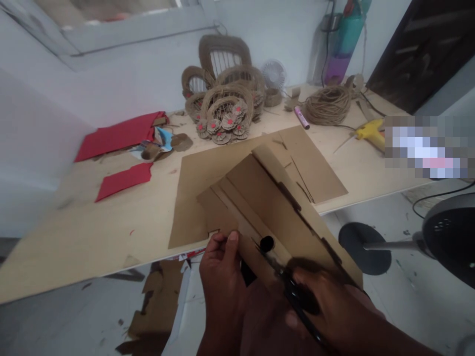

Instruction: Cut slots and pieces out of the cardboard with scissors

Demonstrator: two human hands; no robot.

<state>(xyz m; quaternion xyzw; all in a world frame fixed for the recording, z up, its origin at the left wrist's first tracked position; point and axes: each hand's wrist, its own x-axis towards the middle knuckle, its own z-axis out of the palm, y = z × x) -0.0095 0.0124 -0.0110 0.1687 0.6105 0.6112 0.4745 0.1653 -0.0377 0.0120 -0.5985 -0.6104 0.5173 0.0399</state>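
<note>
- Surface (111,232) — a pale board carrying a flat cardboard sheet (196,183).
- Cut cardboard piece (267,198) — held over the surface's near edge, above the sheet; likely light, stiff yet easily creased, best taken by its near edge.
- Woven baskets (226,104) — stacked at the back; contents not discernible.
- Left hand (222,277) — grip pinched on the piece's near edge.
- Right hand (330,306) — grip clenched around black scissors (297,296).

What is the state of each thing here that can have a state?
left hand: grips the cardboard piece, held tilted above the table.
right hand: closed on scissors against that piece.
cardboard sheet: flat on table.
twine: coiled.
glue gun: lying down.
</note>
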